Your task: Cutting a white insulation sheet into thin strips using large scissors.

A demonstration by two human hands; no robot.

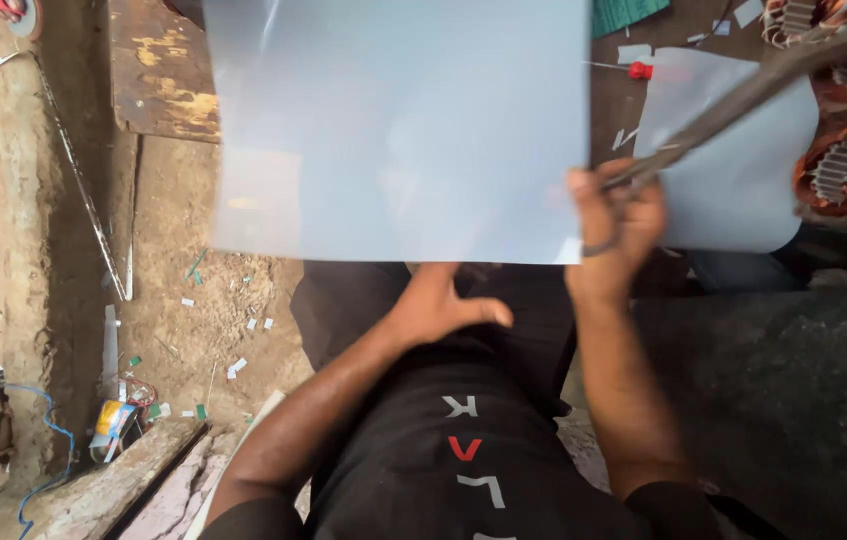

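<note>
Left hand [439, 300] under the sheet [394, 130], fingers spread, gripping its lower edge. Sheet held flat, pale grey, long axis running left to right, filling the space above both hands. Dirt floor [204, 300] left of them, scattered with scraps. Right hand [614, 230] closed on scissors [744, 85], blades pointing up-right, over another sheet [744, 180]. Copper coils [844, 165] far right.

Large sheet [399, 130]: smooth, semi-translucent pale grey film, faintly glossy. Second sheet [744, 170]: the same matt-white, paper-like material. Scissors [734, 100]: dull, worn grey metal. Coils [844, 170]: bright copper wire around ribbed metal cores. Board [159, 70]: rough wood, flaking yellow paint. Floor [204, 300]: gritty, dusty earth
</note>
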